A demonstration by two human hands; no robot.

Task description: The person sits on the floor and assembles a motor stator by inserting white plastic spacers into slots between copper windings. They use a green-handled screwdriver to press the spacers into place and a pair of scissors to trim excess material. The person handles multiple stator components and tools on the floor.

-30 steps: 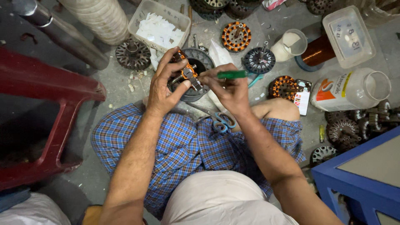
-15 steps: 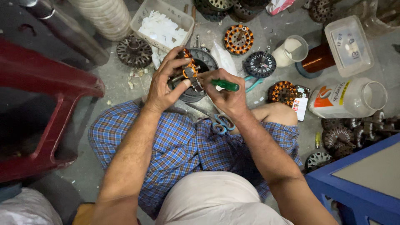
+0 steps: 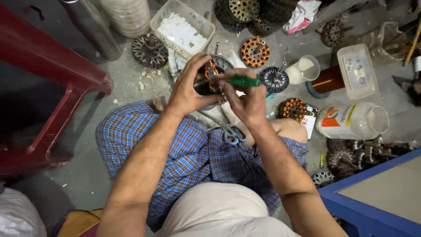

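clear plastic jar (image 3: 353, 120) on its side, right | white-orange label (image 3: 334, 119) | clear lidded box (image 3: 357, 70) above

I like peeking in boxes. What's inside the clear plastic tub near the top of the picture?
The clear plastic tub on the floor holds a heap of small white paper pieces. They fill most of it, so whatever lies under them, and the tub's bottom, is covered and cannot be seen.

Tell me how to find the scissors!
Start at the blue checked cloth over the person's lap. Follow the right hand down toward the bare knee; the scissors lie on the cloth just below that hand. They alone have blue loop handles, while the round motor parts nearby are dark metal and orange wire.
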